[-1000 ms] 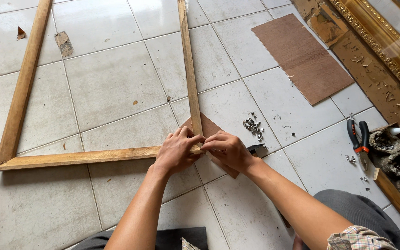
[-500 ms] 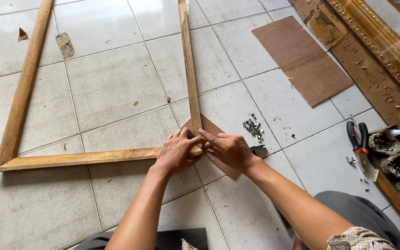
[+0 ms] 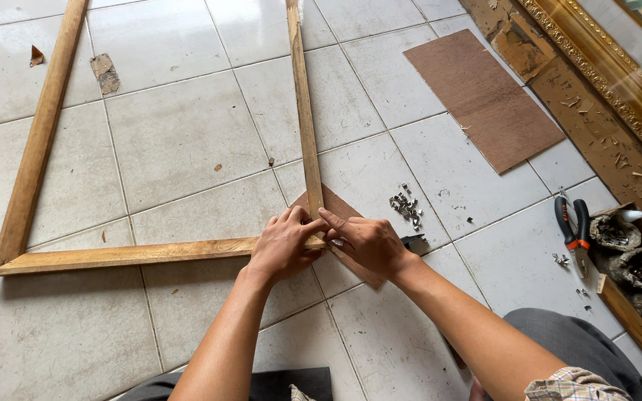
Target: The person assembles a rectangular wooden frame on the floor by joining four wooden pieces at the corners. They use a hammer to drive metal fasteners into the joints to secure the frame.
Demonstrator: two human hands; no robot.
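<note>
Large wooden frame (image 3: 135, 254) flat on the tiled floor (image 3: 187, 134), three rails in view, near-right corner under both hands. Brown board (image 3: 484, 96) lying apart at upper right, beside a gilded moulding (image 3: 603, 67). Thin triangular plywood piece (image 3: 347, 212) tucked under that corner, poking out on both sides of the joint. Left hand (image 3: 285, 245) curled, pressing down on the corner; right hand (image 3: 369, 243) laid flat beside it, fingers closed onto the joint, touching the left. Pliers (image 3: 572, 230) with red and black handles resting well off to the right. Small pile of metal fasteners (image 3: 406, 204) near the corner, untouched. Corner seemingly lined up and held; fixing apparently left to do.
</note>
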